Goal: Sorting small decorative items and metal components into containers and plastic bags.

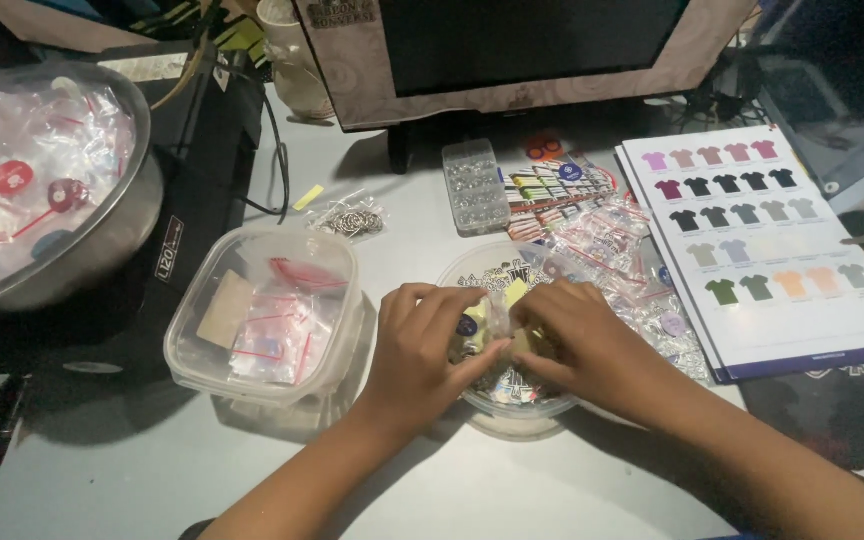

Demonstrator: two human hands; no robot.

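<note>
A small clear crinkled plastic bag (497,318) is pinched by closed fingers of left hand (422,350) and right hand (582,345) above the round tub (527,408).

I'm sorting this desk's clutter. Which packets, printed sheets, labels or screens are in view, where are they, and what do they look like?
Screen: top centre, dark, pale frame.
Shirt chart: right, white sheet with rows of coloured shirts.
Sticker sheet: below the screen, many-coloured.
Small clear bag: pinched between left hand and right hand over a round tub.
Square tub: left, clear bags with red strips.
Metal bowl: far left, more clear bags.
</note>
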